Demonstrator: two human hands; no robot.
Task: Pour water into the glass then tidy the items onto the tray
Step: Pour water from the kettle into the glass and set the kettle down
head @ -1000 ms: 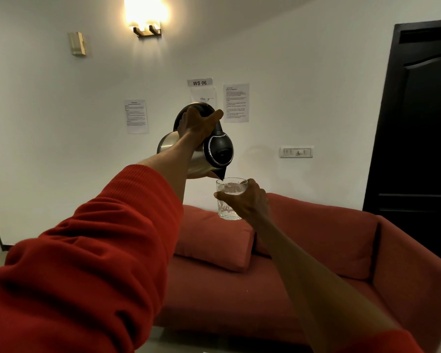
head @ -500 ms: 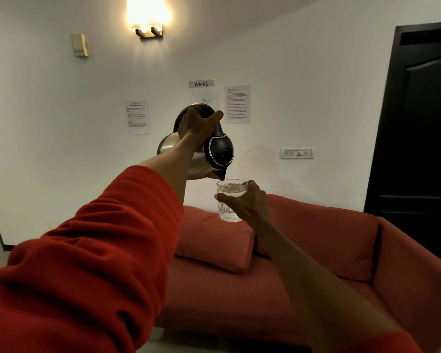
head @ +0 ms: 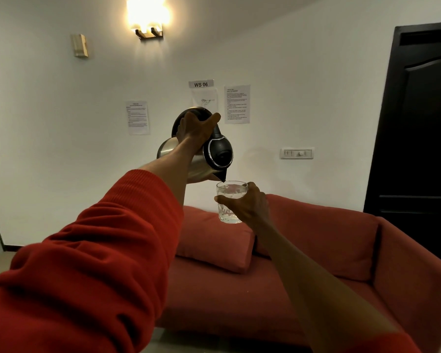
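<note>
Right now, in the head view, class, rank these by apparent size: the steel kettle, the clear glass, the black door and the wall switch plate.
1. Black door
2. Steel kettle
3. Clear glass
4. Wall switch plate, though it hangs farther away, so its true size against the glass is unsure.

The only text that can be read is "WS 06", in bold dark letters on a small white rectangular paper label point(head: 201, 84) stuck to the white wall at about 12 o'clock from the frame's centre. The white printed sheets at 1 o'clock point(head: 237, 104) and 10 o'clock point(head: 137, 117) carry lines of print too small to read.
</note>
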